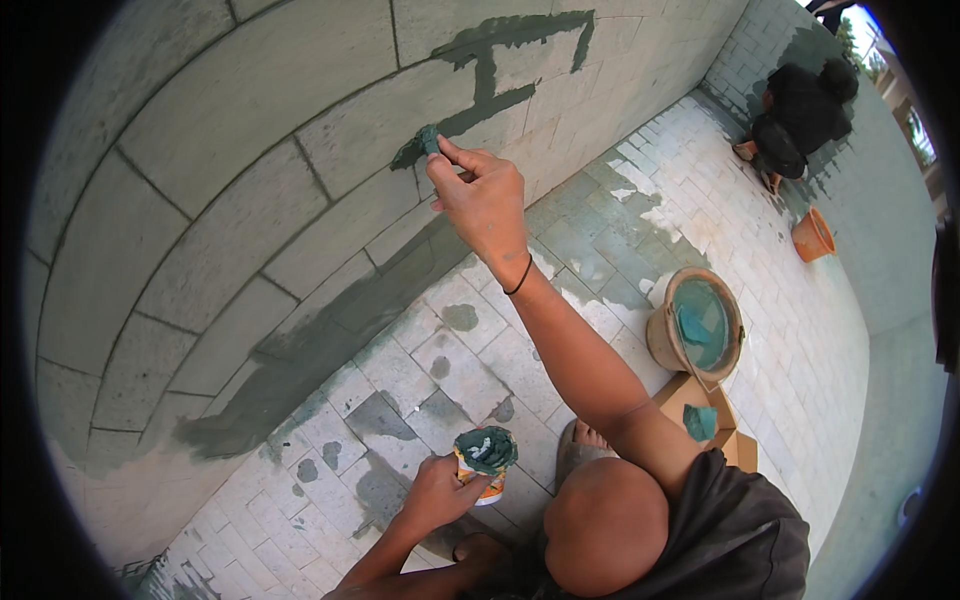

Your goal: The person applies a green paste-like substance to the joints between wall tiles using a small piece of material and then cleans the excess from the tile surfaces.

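Note:
My right hand (480, 195) reaches up to the tiled wall (240, 190) and pinches a small pad (430, 138) coated in dark green paste. The pad meets the wall at a tile joint; what it is made of cannot be made out. Wet dark green grout (495, 102) covers several joints up and right of it. Lower down, my left hand (435, 495) grips a small white and orange cup (492, 492) above the floor. Thick green grout (487, 447) fills it to the rim, with a few pale streaks on top.
On my right stands a bucket (660, 338) of greenish water with a blue-green piece inside. Beside it, a cardboard box (678, 392) has a green sponge-like piece (700, 422) on it. Farther off, another person (800, 120) crouches near an orange bucket (814, 238). Grout stains the tiled floor (475, 325).

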`<state>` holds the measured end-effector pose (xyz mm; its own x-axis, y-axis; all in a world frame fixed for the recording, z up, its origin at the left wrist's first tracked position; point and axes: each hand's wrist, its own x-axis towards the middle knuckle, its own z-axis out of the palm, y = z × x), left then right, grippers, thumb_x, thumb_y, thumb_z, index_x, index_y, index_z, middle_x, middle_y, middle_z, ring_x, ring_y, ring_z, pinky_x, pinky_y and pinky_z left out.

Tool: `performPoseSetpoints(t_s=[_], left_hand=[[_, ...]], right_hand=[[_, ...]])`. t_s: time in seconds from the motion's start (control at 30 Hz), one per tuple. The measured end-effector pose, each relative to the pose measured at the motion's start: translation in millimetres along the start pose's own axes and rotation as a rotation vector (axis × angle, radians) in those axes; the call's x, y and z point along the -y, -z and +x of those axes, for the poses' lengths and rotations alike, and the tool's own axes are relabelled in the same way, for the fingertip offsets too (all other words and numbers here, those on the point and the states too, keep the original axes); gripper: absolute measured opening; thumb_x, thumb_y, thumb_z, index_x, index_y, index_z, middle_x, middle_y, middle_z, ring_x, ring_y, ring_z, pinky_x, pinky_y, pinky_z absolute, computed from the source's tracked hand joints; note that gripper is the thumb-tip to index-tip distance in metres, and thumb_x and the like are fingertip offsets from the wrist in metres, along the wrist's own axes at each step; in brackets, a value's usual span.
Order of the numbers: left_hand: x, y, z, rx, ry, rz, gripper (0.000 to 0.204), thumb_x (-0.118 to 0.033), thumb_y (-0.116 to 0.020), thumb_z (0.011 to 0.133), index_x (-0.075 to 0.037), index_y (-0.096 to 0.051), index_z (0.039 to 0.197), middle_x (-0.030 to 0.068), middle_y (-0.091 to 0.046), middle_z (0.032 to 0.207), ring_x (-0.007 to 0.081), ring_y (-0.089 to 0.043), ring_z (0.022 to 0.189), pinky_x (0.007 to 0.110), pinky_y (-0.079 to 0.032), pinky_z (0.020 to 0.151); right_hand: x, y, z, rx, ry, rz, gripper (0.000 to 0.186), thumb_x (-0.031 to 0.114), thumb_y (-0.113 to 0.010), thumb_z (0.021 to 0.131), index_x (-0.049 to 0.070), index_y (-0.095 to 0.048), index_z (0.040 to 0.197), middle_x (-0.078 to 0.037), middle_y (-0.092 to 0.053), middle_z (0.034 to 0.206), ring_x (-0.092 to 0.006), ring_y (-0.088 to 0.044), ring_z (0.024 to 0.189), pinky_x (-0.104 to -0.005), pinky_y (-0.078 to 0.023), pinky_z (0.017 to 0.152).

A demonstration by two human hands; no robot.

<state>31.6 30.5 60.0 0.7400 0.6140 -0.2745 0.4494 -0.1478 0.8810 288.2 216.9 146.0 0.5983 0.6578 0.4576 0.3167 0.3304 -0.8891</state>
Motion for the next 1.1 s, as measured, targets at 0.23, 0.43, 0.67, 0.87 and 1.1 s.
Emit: performPoseSetpoints(t_s=[0.23,0.43,0.67,0.87,1.1], left_hand=[[-6,-2,0,0.048,0.032,0.035,0.025,-0.021,-0.074,0.087,0.0,-0.075,0.1,0.0229,-0.073,0.083,0.0404,-0.074,0.08,0.044,-0.058,0.071],[1,-3,1,0.044,0.005,0.004,0.026,-0.023,-0.074,0.086,-0.002,-0.075,0.101,0.0222,-0.074,0.084,0.0414,-0.073,0.081,0.045,-0.058,0.073],[-4,-9,8,0.114,0.013,-0.007,0.027,-0.026,-0.076,0.085,-0.005,-0.076,0.102,0.0213,-0.072,0.082,0.0422,-0.071,0.077,0.045,-0.056,0.069],[-6,-18,16,0.099,-0.024,-0.039,0.026,-0.026,-0.077,0.084,-0.003,-0.073,0.098,0.0198,-0.067,0.071,0.0405,-0.063,0.064,0.044,-0.051,0.062],[-4,-25,25,0.144,-0.037,-0.094,0.027,-0.024,-0.079,0.08,-0.003,-0.071,0.094,0.0196,-0.064,0.067,0.0409,-0.061,0.062,0.045,-0.048,0.06]], right_hand=[[14,-22,-37,0.127,-0.007,-0.002,0.033,0.019,-0.072,0.091,-0.004,-0.076,0.113,-0.014,-0.07,0.084,-0.0177,-0.062,0.063,-0.0315,-0.051,0.061],[-11,40,-27,0.473,-0.648,0.991,0.057,0.022,-0.059,0.103,-0.002,-0.043,0.152,-0.012,-0.063,0.116,-0.0188,-0.065,0.094,-0.0295,-0.058,0.083],[-54,81,-50,0.469,-0.725,1.134,0.055,0.014,-0.054,0.105,0.002,-0.035,0.155,-0.014,-0.057,0.13,-0.0242,-0.059,0.116,-0.0346,-0.052,0.103],[-74,92,-54,0.459,-0.703,1.079,0.054,0.009,-0.059,0.103,0.003,-0.037,0.152,-0.014,-0.056,0.134,-0.0256,-0.059,0.122,-0.0363,-0.05,0.107],[-86,78,-41,0.39,0.091,0.133,0.047,0.004,-0.066,0.092,0.004,-0.06,0.139,-0.012,-0.06,0.133,-0.0236,-0.061,0.121,-0.0336,-0.049,0.104]])
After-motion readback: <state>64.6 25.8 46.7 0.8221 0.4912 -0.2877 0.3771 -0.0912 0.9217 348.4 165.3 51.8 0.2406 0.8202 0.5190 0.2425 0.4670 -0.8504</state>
